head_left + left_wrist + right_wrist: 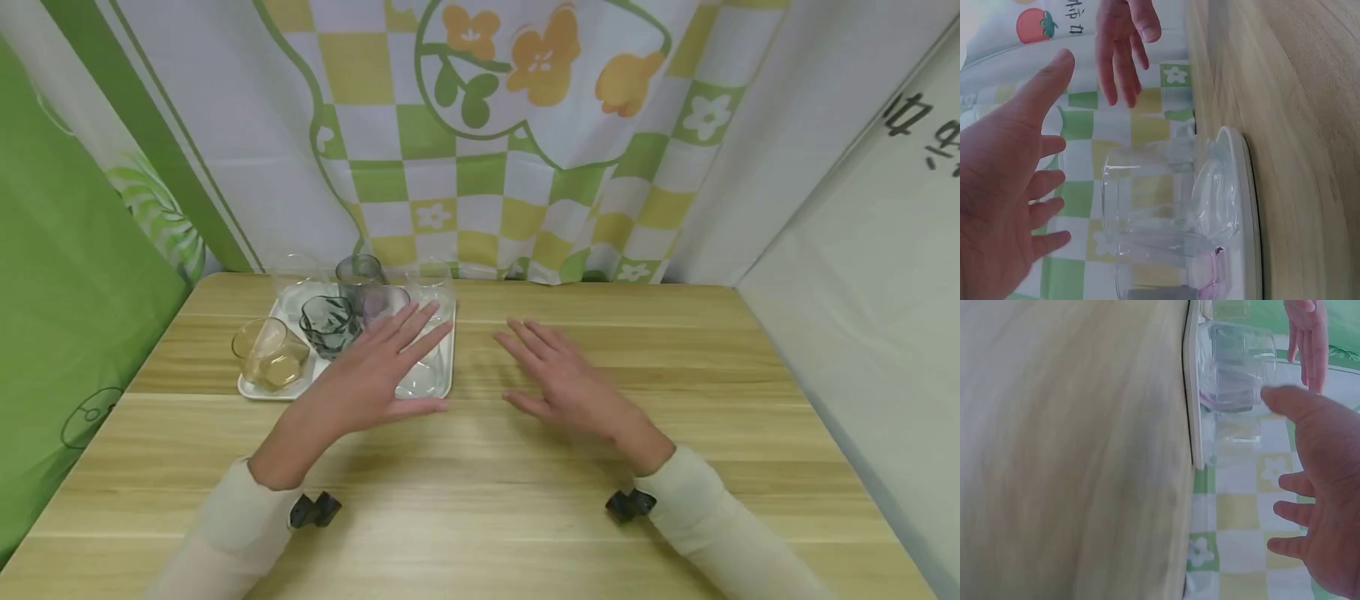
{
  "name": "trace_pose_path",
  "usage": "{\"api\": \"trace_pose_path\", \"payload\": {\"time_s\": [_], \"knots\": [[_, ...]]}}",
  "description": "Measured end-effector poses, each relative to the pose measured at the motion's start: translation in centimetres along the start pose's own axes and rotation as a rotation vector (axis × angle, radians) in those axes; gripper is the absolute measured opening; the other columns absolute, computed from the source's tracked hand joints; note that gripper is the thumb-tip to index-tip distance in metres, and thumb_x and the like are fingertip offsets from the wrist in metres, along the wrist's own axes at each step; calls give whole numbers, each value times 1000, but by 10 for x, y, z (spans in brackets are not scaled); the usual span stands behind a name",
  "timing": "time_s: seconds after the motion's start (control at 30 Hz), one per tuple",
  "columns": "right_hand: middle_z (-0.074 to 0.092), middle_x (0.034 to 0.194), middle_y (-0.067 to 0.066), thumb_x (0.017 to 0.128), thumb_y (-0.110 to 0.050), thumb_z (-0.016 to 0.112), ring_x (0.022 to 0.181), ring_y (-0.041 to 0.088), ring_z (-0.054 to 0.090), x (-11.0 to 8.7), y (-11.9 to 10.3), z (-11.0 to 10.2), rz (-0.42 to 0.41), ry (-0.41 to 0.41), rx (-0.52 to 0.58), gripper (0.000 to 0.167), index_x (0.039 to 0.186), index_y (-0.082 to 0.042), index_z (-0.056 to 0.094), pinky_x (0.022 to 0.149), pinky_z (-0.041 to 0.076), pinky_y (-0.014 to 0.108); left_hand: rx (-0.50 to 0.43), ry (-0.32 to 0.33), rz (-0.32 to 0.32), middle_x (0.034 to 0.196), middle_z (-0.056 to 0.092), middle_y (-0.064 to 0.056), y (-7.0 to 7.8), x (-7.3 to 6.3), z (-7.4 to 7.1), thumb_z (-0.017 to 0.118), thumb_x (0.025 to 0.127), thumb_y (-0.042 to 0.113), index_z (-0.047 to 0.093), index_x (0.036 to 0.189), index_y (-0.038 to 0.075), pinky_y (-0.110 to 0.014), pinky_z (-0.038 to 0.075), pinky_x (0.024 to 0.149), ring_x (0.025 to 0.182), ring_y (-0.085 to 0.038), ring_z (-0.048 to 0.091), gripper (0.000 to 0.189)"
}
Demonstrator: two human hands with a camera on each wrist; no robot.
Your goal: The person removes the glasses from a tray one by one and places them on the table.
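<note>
My left hand is held over the right part of a white tray, its fingers spread and holding nothing. Several drinking glasses stand on the tray. They include an amber glass, a grey faceted glass, a smoky dark glass and a purple-tinted glass, partly hidden by the fingers. Clear glasses are also there, one of them plain in the left wrist view. To the right of the tray, my right hand hovers above the wooden table with extended fingers, also holding nothing.
The wooden table reaches a patterned curtain at its back edge. A green cloth hangs on the left, a white sheet with dark writing on the right. Each wrist wears a small black device.
</note>
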State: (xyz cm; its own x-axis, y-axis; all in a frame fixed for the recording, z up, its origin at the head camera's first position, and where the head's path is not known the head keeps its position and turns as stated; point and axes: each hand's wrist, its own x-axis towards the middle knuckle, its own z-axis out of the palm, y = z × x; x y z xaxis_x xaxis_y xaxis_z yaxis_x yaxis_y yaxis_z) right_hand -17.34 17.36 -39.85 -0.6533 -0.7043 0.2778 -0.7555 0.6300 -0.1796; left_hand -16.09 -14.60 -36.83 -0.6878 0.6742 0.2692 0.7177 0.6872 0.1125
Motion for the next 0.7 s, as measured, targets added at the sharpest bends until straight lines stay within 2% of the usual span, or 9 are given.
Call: {"api": "trace_pose_path", "payload": {"time_s": [0.13,0.23,0.3,0.47,0.7], "knots": [[54,145,14,98,-35,70,134,34,49,7,-4,6,3,56,31,70,157,-13,40,112,40,55,9,157,66,157,42,-17,-5,-6,-5,68,96,51,50,150,8,-60,39,111,142,-38,41,72],[61,133,11,98,-32,71,122,30,58,12,-8,10,13,76,38,62,151,-12,49,103,48,50,10,288,107,139,59,-19,-9,-9,-9,71,95,38,63,135,4,-58,49,101,125,-39,57,53],[66,122,9,98,-30,71,111,26,63,17,-10,14,16,88,41,53,145,-11,56,94,53,46,10,356,115,126,65,-19,-11,-12,-13,72,93,33,67,126,2,-55,53,94,114,-39,63,45],[69,105,5,99,-28,69,91,19,67,27,-14,22,58,93,104,35,129,-8,68,73,56,36,4,459,61,108,69,-16,-14,-20,-24,75,88,18,72,115,1,-51,59,79,97,-37,67,32],[71,100,-1,101,-28,66,82,11,65,42,-18,35,260,89,255,24,116,-10,72,70,56,31,-17,606,-41,103,68,-17,-26,-33,-41,72,86,-7,73,107,-2,-44,57,65,85,-34,65,22]]}}
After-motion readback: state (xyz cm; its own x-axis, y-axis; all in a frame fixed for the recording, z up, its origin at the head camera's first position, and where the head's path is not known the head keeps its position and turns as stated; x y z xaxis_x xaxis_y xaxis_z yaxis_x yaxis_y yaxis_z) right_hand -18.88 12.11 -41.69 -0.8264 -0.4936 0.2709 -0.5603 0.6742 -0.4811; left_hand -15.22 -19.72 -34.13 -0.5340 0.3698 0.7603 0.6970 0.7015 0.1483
